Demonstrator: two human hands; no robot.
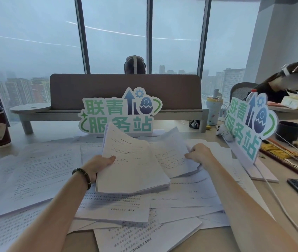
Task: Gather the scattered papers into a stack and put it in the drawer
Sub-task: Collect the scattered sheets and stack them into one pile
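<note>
My left hand (101,165) grips the thick white printed paper stack (133,164) mid-desk, long axis running away from me. My right hand (198,153) pinches the loose white sheet (172,159) just right of it — nearer that hand.

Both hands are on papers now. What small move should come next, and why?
Probably the right hand should lift the sheets it pinches onto the stack the left hand grips. Those sheets lie just beside the stack, and many loose papers remain on the desk.
</note>
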